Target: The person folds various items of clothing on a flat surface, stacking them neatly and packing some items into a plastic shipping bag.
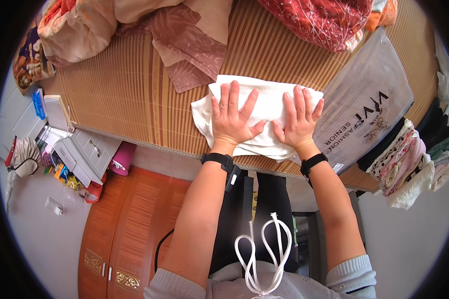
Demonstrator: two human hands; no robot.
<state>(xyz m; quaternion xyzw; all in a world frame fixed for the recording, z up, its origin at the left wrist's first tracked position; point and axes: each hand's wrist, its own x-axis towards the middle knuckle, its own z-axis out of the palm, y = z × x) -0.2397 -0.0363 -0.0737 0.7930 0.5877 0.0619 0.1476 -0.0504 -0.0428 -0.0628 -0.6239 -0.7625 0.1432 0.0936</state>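
Observation:
A folded white cloth (266, 89) lies on the striped bamboo mat (108, 97), close to the bed's near edge. My left hand (234, 117) presses flat on its left half, fingers spread and pointing away from me. On the right half rests my right hand (299, 117), palm down with the thumb turned inward. Neither hand grips the cloth. One loose flap of it sticks out to the left of my left hand. To the right, a translucent plastic garment bag (378, 71) with printed lettering lies flat, its near side next to my right hand.
Patterned bedding (194, 48) is bunched along the far side, with a red printed cloth (321, 22) at the upper right. Several folded clothes (400, 160) sit at the right edge. A white cabinet (82, 153) holding small items stands left, near a wooden wardrobe (134, 231).

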